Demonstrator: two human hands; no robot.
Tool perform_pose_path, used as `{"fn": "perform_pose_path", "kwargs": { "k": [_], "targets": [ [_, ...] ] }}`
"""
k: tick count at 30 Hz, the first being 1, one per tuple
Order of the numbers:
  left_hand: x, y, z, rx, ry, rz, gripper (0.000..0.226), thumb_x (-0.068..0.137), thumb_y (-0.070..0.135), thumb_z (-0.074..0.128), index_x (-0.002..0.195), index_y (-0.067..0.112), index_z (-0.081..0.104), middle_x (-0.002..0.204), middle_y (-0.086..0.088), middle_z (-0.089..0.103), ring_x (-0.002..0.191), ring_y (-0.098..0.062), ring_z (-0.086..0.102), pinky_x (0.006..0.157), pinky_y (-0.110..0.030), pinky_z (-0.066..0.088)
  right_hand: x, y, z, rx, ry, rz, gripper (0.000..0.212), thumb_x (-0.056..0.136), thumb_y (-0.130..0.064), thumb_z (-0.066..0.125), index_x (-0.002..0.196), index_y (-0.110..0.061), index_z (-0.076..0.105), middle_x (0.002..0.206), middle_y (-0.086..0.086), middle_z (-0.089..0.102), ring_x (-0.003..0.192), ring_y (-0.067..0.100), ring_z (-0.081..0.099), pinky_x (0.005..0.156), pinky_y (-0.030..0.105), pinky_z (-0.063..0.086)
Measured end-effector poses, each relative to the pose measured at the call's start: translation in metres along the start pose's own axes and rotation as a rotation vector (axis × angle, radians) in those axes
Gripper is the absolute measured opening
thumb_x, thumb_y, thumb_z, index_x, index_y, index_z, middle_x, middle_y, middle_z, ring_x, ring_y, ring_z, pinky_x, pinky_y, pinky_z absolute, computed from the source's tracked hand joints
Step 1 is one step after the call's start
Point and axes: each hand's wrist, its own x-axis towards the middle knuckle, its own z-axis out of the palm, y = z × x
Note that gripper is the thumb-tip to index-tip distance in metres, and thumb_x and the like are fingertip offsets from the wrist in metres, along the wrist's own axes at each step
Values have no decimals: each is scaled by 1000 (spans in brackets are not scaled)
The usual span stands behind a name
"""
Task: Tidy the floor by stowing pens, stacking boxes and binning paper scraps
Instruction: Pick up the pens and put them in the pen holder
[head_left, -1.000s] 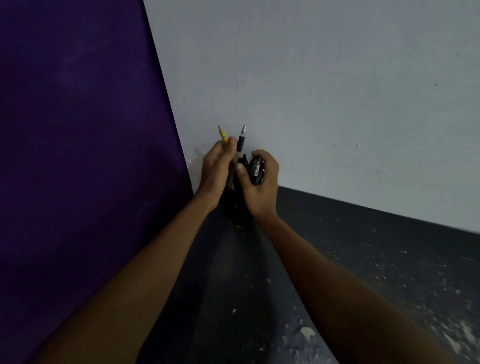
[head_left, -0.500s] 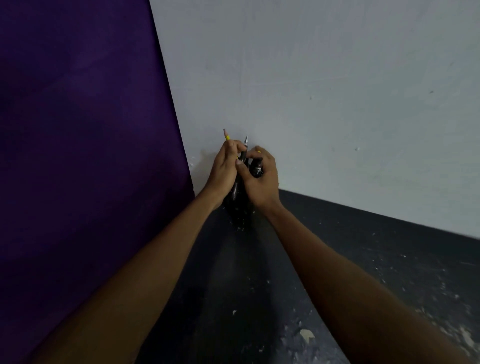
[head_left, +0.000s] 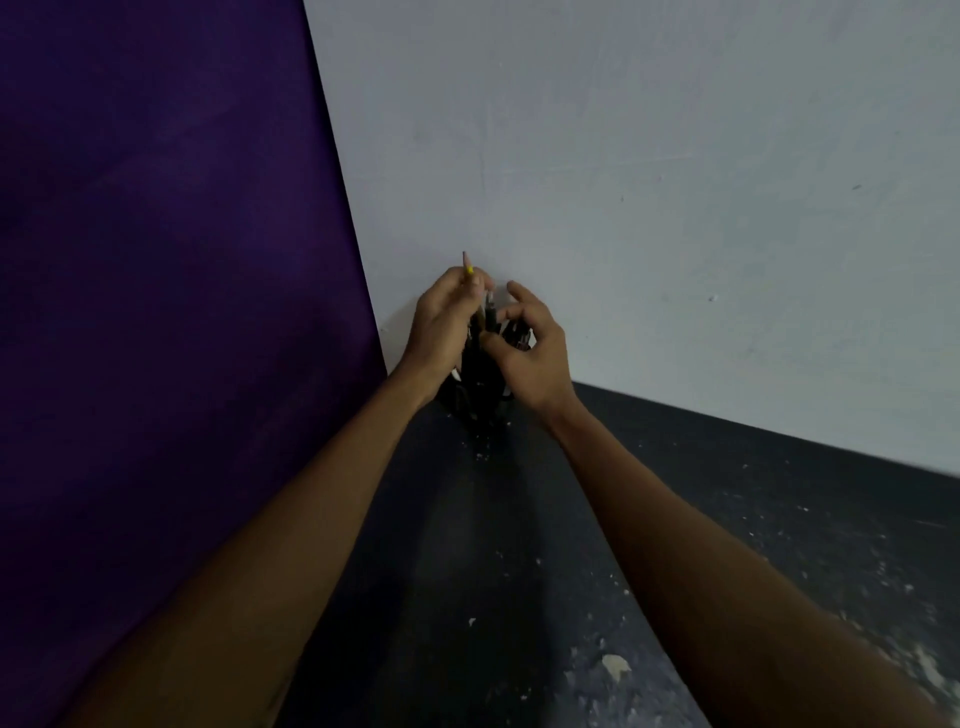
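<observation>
A black pen holder (head_left: 475, 395) stands on the dark floor in the corner where the purple wall meets the white wall. My left hand (head_left: 441, 322) grips a yellow-tipped pencil (head_left: 467, 265) and a dark pen (head_left: 488, 312), their lower ends down in the holder. My right hand (head_left: 530, 353) hovers at the holder's right side with fingers spread and loosely bent, holding nothing. More dark pens (head_left: 517, 332) show between my hands. Most of the holder is hidden by my hands.
The purple wall (head_left: 156, 312) closes the left side and the white wall (head_left: 675, 208) the back. The dark floor (head_left: 519, 545) carries white specks and a small pale scrap (head_left: 614, 665) near my right forearm.
My right hand has let go of the pens and holder and opened its fingers. The pencil and pen in my left hand have sunk lower into the holder.
</observation>
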Motion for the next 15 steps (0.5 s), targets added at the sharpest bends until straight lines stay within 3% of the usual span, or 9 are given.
{"fn": "perform_pose_path", "kwargs": {
  "k": [3,6,8,12,15],
  "targets": [
    [-7,-9,-5,51,0,-14,16,94,13,54,96,15,70,90,11,69,83,11,64,76,-6,47,-1,4,-4,-94,17,-20,18,72,-10,73,87,-18,68,146,2,42,134,6,35,105,30,33],
    [-12,-17,-7,97,40,-1,19,91,8,57,103,6,71,97,5,70,87,10,64,82,-8,48,-1,2,-3,-39,52,-39,21,73,-12,76,79,-28,64,138,1,45,127,0,40,96,12,34],
    [-15,-21,-8,137,58,2,20,90,6,58,105,2,71,103,4,68,94,7,62,88,-9,47,-3,3,-2,-53,61,-83,23,73,-12,76,78,-29,62,134,1,48,127,4,43,95,8,35],
    [-11,-23,-7,187,82,21,20,86,9,65,104,10,72,103,3,70,89,10,63,84,-11,49,-9,9,-6,-216,24,-139,17,73,-18,73,77,-27,59,139,-1,47,127,10,44,101,29,38],
    [-5,-21,-6,193,69,-41,26,83,11,69,108,12,72,98,6,71,90,0,67,85,-21,54,-9,14,-9,-474,-57,-171,13,71,-23,69,77,-24,57,150,-5,35,135,18,34,101,37,26]
  ]
}}
